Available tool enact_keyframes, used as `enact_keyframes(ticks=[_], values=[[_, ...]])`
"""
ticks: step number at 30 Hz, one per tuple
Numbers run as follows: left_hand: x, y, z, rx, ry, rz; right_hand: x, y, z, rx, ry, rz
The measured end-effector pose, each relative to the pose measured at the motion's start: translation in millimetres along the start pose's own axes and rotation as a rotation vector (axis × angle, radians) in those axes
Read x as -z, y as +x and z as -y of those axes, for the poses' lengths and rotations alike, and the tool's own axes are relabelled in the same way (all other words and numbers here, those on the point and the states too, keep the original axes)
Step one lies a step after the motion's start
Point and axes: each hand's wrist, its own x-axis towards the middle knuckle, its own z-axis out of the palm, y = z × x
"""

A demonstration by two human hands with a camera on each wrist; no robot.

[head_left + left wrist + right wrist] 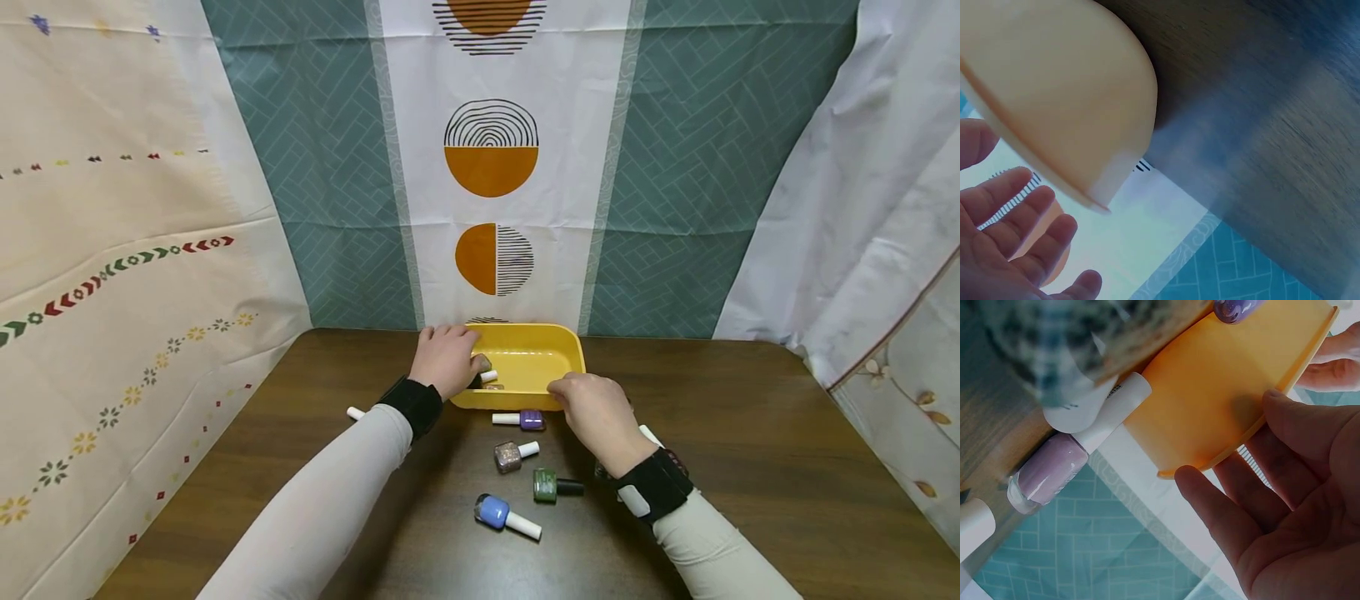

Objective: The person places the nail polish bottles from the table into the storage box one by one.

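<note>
A yellow plastic tray stands at the table's far edge, with a few nail polish bottles in its left end, including one with a white cap. My left hand is over that end, partly hiding the bottles; its fingers look loosely spread in the left wrist view. With thumb and fingers on opposite sides of the rim, my right hand holds the tray's right front corner. In front of the tray lie a purple bottle, a glittery bottle, a green bottle and a blue bottle.
Another white cap shows beside my left forearm. More bottles lie partly hidden under my right wrist; one is a mauve bottle in the right wrist view. Patterned cloth hangs behind the wooden table.
</note>
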Motion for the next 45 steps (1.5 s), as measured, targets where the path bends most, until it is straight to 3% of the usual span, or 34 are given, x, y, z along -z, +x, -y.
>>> enact_keyframes(ticks=[9, 22, 36, 45], values=[[16.5, -23.0, 8.8, -0.002, -0.018, -0.024, 0.2, -1.6, 0.7, 0.003, 0.010, -0.008], [19.0, -56.3, 31.3, -0.002, -0.037, -0.062, -2.2, -3.6, -1.1, 0.003, 0.003, 0.008], [23.3, -90.2, 52.2, -0.004, -0.040, -0.013, -0.7, -0.2, -1.6, 0.004, 0.015, 0.002], [29.3, -120.5, 64.0, -0.030, -0.017, -0.010, 0.9, 1.2, 0.5, -0.002, 0.013, 0.013]])
